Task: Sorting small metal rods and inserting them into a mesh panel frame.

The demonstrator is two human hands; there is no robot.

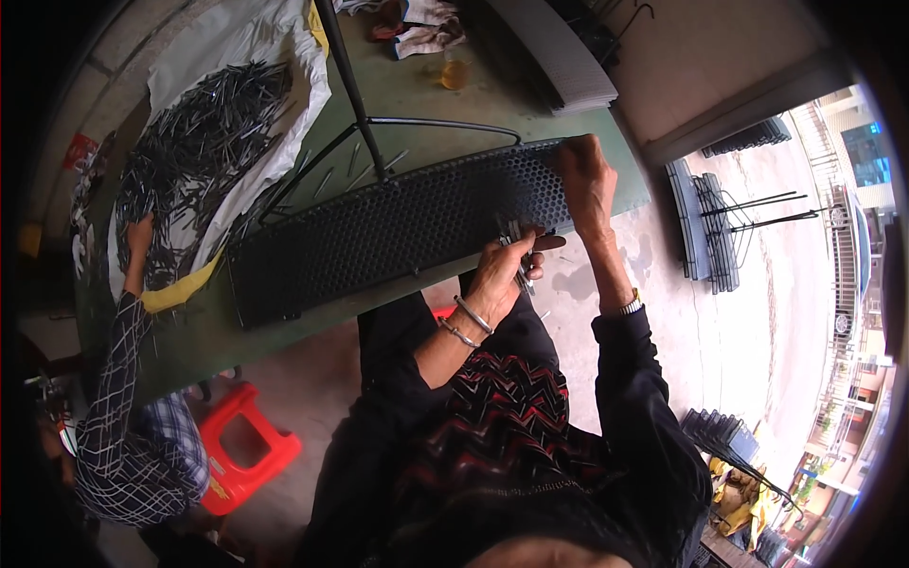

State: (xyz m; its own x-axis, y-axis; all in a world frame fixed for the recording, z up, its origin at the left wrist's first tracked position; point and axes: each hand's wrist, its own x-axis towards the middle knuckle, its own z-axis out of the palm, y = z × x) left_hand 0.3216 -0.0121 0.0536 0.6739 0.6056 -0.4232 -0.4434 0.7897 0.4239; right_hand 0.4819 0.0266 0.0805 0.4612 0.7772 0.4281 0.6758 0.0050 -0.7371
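A long black perforated metal panel (379,225) lies along the near side of the green table (175,352), with a frame of black rods (352,90) joined to its far edge. My left hand (499,276) is closed round a small bunch of thin metal strips (517,248), just off the panel's near edge. At the panel's right end, my right hand (589,185) is closed with its fingertips down against the mesh. Whatever those fingers grip is hidden behind the hand.
An opened white sack (308,104) holds a heap of dark metal strips (204,137); a co-worker's hand (140,239) reaches into it. Loose strips lie behind the panel. A cup (455,74), gloves (426,33) and grey panels (559,57) sit farther back. A red stool (251,445) stands left.
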